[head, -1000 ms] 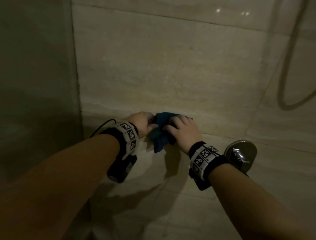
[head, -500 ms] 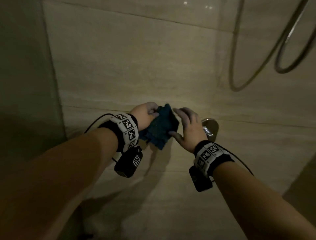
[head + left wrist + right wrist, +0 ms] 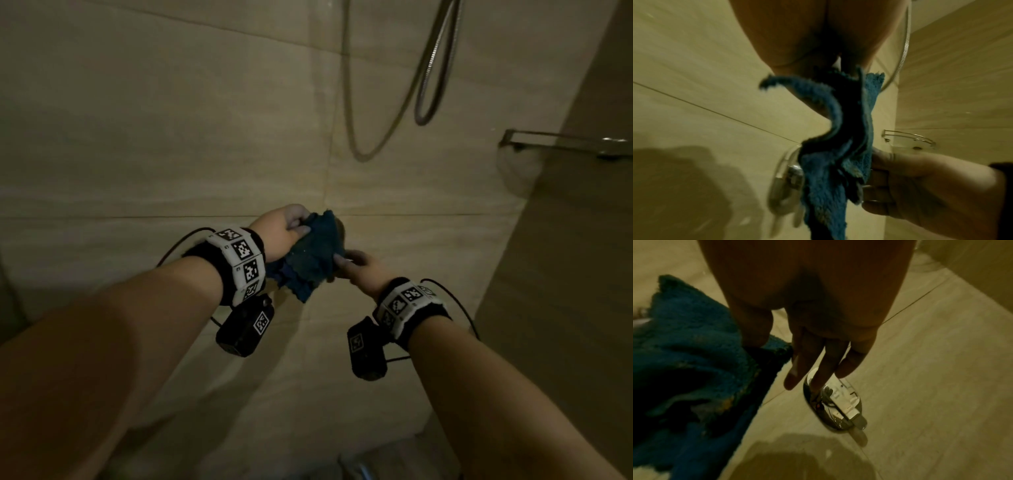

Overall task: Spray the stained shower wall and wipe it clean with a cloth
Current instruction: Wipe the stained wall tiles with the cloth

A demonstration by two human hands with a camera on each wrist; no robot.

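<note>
A dark blue cloth (image 3: 313, 255) hangs crumpled between my two hands in front of the beige tiled shower wall (image 3: 171, 137). My left hand (image 3: 296, 228) grips its upper edge with curled fingers. Lower and to the right, my right hand (image 3: 346, 262) pinches the cloth's right edge. In the right wrist view the thumb (image 3: 754, 332) lies on the cloth (image 3: 694, 356) while the other fingers (image 3: 812, 363) stretch out straight. The left wrist view shows the cloth (image 3: 840, 146) hanging down, with the right hand (image 3: 906, 178) at its side. No spray bottle is in view.
A chrome mixer handle (image 3: 836, 407) juts from the wall just beyond my right hand. A metal shower hose (image 3: 424, 89) loops down the wall above. A glass corner shelf (image 3: 561, 144) sits at the upper right, where a side wall (image 3: 565, 274) meets the tiles.
Both hands have risen from low on the wall, taking the cloth off it. The right hand went from resting on the cloth to pinching its edge. My view swung up and right.
</note>
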